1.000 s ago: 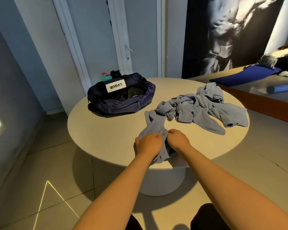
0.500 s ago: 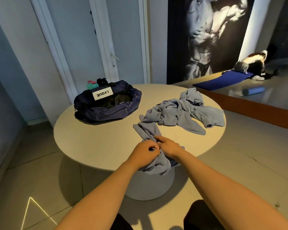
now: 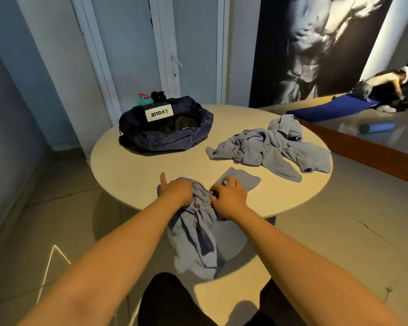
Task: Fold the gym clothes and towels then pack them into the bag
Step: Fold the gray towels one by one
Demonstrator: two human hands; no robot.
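A grey-blue towel (image 3: 198,234) lies over the near edge of the round table (image 3: 132,170), most of it hanging down toward my legs. My left hand (image 3: 177,188) grips its bunched top, thumb sticking up. My right hand (image 3: 230,195) pinches the cloth beside it, where one corner lies flat on the table. A crumpled heap of grey-blue clothes (image 3: 271,147) sits at the right of the table. The open navy gym bag (image 3: 165,130) with a white label stands at the back left.
A teal bottle (image 3: 143,100) and a black object (image 3: 158,96) stand behind the bag. To the right, a low wooden ledge carries a blue mat (image 3: 335,108) and a blue roller (image 3: 377,127). A door and wall lie behind the table.
The towel has been pulled away from the heap toward me and now hangs over the table edge. My hands have spread slightly apart on it, and the view has moved closer.
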